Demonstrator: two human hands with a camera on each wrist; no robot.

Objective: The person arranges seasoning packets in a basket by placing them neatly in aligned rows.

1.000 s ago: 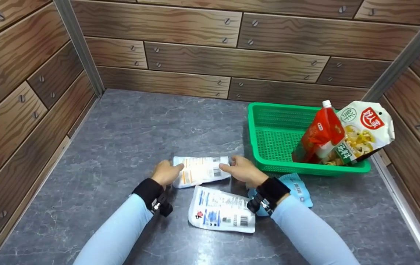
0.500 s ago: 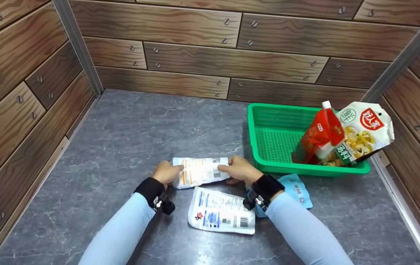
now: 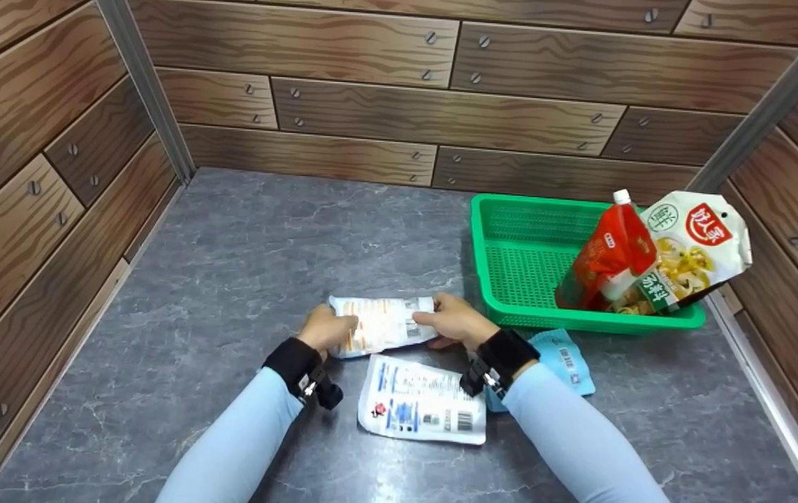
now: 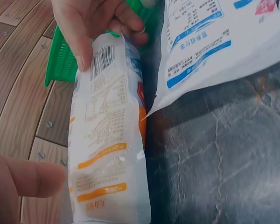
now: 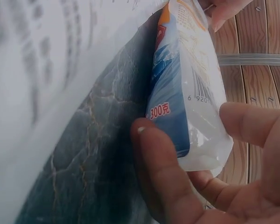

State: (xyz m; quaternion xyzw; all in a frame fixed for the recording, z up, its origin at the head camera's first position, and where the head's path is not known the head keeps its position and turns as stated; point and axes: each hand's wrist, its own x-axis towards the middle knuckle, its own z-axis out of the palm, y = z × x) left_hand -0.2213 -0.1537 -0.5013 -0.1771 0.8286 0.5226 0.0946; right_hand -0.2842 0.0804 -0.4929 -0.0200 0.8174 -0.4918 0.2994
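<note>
A white pouch with orange print and a barcode lies on the grey table, between my two hands. At its left end is my left hand, thumb over the top and the other fingers mostly hidden. My right hand grips the right end, thumb on the upper face and fingers around the end. The pouch's other side shows blue in the right wrist view. Close in front lies a second white pouch with blue print, flat on the table.
A light blue packet lies partly beneath my right forearm. Behind it stands a green basket holding a red spouted pouch and a white food bag, both rising over its rim. Wood-patterned walls enclose the table.
My left hand has shifted slightly right along the orange-printed pouch. My right hand has moved a little left, its fingers now showing below the pouch's right end. The pouch has barely moved.
</note>
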